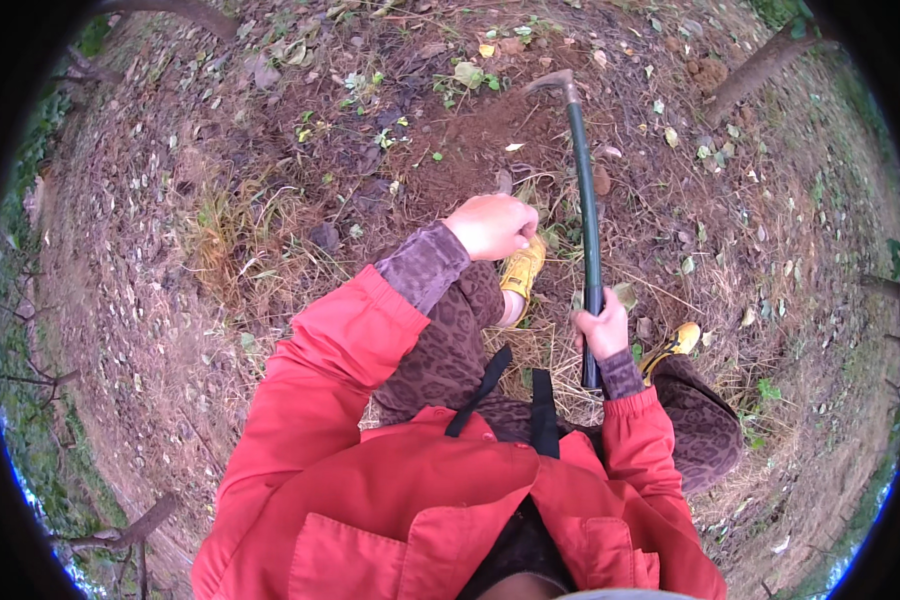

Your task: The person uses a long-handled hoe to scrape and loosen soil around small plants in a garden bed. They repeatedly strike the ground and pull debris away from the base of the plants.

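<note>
My right hand grips the black lower end of a long-handled sickle. Its green handle runs up and away from me, and the bent metal blade rests at a patch of reddish bare soil. My left hand hangs over my left yellow shoe, with its fingers curled inward. Whether anything is in those fingers is hidden. A small greyish piece shows just beyond the knuckles; I cannot tell if it touches the hand.
Tree trunks stand at the upper right and upper left. A branch juts in at lower left. Dry grass, fallen leaves and small green weeds cover the ground. My other yellow shoe is at the right.
</note>
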### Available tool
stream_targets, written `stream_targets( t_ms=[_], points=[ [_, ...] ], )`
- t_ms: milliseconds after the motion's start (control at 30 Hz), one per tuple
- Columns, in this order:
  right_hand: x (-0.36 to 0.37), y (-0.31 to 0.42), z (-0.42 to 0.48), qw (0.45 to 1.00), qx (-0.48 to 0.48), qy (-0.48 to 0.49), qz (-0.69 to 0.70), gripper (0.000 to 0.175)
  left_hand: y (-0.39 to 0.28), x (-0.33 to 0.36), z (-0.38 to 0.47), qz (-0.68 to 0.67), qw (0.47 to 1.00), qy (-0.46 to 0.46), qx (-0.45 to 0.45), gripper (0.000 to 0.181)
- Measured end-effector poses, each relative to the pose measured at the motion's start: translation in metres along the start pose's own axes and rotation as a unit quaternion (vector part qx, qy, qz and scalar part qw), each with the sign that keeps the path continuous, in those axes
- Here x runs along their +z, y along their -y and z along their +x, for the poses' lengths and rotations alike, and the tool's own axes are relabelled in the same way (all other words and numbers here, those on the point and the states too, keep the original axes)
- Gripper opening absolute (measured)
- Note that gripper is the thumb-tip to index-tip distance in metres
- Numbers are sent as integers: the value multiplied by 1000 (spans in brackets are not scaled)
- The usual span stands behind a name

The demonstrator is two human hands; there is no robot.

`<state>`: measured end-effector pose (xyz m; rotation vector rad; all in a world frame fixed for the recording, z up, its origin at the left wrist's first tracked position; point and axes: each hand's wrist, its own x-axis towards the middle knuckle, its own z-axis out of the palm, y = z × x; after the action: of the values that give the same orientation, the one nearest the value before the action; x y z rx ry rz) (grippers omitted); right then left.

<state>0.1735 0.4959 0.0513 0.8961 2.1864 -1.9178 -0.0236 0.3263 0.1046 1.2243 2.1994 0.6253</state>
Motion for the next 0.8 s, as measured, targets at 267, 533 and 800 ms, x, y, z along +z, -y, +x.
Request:
stream_targets(
  t_ms=[267,533,800],
  points=[
    [25,-3,36,991,-10,-5,-131,22,5,1,-4,24,999,27,-5,16],
    [29,-2,21,981,-52,-37,-185,23,11,7,-1,-1,1000,17,-3,13],
    [57,20,49,992,9,114,-54,28,5,4,-6,12,999,29,-14,12]
  ],
)
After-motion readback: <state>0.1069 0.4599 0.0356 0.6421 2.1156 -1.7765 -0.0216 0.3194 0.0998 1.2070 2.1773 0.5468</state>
